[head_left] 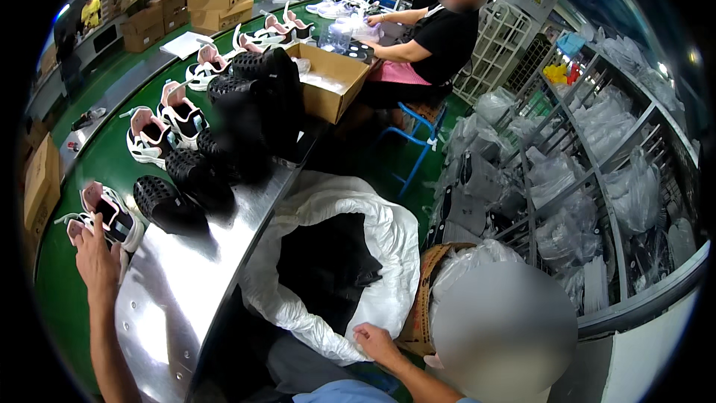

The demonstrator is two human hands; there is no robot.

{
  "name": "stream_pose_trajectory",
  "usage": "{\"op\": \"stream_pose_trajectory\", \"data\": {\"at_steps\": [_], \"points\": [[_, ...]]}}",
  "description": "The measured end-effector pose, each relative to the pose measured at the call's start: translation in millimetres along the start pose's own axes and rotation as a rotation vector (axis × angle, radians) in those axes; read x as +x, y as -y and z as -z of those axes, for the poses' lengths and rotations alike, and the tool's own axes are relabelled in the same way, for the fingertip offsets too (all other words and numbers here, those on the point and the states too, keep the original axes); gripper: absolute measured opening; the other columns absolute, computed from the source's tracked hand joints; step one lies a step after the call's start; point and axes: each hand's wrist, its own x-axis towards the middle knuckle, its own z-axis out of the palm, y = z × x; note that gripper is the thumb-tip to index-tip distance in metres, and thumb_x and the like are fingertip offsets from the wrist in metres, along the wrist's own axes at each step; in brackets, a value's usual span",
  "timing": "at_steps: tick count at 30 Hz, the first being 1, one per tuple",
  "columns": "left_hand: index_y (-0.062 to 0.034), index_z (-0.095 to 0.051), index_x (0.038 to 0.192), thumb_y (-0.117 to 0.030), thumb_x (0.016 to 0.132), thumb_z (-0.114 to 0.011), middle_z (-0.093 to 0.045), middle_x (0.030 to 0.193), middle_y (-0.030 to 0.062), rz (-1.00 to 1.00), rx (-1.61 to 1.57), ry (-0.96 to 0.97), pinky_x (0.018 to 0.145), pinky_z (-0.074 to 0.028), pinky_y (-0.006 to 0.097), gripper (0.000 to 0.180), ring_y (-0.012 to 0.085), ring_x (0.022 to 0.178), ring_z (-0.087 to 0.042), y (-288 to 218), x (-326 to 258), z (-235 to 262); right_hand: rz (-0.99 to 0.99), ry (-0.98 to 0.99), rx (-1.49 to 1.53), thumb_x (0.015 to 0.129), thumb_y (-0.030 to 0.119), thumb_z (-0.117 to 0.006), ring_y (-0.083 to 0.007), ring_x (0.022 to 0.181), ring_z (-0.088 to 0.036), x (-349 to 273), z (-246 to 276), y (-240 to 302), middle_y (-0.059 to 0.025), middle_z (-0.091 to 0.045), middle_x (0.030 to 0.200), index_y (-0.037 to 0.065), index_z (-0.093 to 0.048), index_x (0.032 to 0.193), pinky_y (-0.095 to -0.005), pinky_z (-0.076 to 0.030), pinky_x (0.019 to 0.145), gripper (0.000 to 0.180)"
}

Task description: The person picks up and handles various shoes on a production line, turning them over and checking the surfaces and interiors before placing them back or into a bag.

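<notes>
At the left, my left hand (97, 257) reaches over the metal-topped ledge to a pair of white and black sneakers (113, 213) with pink linings on the green conveyor belt. Its fingers are stretched out and apart, touching the near end of the pair. My right hand (377, 343) is low in the middle, its curled fingers closed on the near rim of a white woven sack (391, 231). Dark pieces (328, 261) lie inside the sack; their shape is hard to make out. Several black shoe-shaped forms with dimpled surfaces (168, 205) stand on the metal ledge (168, 276).
More sneakers (179, 112) line the belt. A cardboard box (328, 82) stands on the ledge beyond the black forms. Past it, a person in black (444, 37) sits on a blue stool (418, 134). Racks of plastic-bagged goods (597, 179) fill the right, near another lined carton (425, 298).
</notes>
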Motion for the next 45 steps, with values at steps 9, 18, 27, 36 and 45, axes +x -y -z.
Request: {"op": "stream_pose_trajectory", "data": {"at_steps": [9,18,27,36,45], "points": [[-0.0166,-0.059,0.134,-0.016,0.066,-0.089,-0.05,0.146,0.019,-0.644,-0.648,0.453,0.109,-0.044,0.053,0.074,0.0416,0.138,-0.047,-161,-68,44,-0.106,-0.118,0.235,0.098,0.015,-0.071,-0.0096,0.076,-0.064,110,14,-40,-0.0006,-0.067,0.083,0.005,-0.07,0.112,-0.0262,-0.053,0.062,0.017],[-0.0176,-0.062,0.132,0.002,0.063,-0.074,-0.05,0.146,0.0183,-0.606,-0.632,0.388,0.108,-0.042,0.057,0.072,0.0433,0.137,-0.048,-159,-74,31,-0.294,0.261,0.192,0.093,0.006,-0.06,-0.0139,0.053,-0.056,312,22,-8,-0.0087,-0.069,0.078,0.003,-0.068,0.103,-0.0304,-0.039,0.039,0.013],[-0.0193,-0.065,0.13,-0.001,0.069,-0.07,-0.052,0.148,0.0193,-0.589,-0.581,0.428,0.105,-0.043,0.059,0.064,0.0456,0.135,-0.051,-158,-75,26,0.527,-0.113,0.111,0.093,0.007,-0.054,-0.0432,0.116,-0.066,486,43,78,-0.0238,-0.073,0.119,-0.006,-0.067,0.12,-0.0431,-0.05,0.101,0.032],[-0.0187,-0.068,0.126,-0.007,0.082,-0.066,-0.052,0.148,0.0207,-0.587,-0.553,0.424,0.104,-0.043,0.06,0.046,0.0461,0.133,-0.053,-159,-73,17,0.397,0.205,-1.088,0.095,0.044,-0.062,-0.0402,0.13,-0.059,530,36,-1,-0.0228,-0.067,0.135,0.002,-0.072,0.126,-0.0441,-0.046,0.111,0.053],[-0.0241,-0.07,0.123,-0.006,0.083,-0.066,-0.055,0.146,0.0183,-0.561,-0.542,0.453,0.105,-0.044,0.059,0.044,0.0433,0.134,-0.054,-157,-72,18,0.228,0.269,-0.704,0.085,0.05,-0.076,-0.0405,0.134,-0.056,510,29,-1,-0.0258,-0.062,0.142,0.003,-0.059,0.144,-0.0443,-0.042,0.114,0.078]]}}
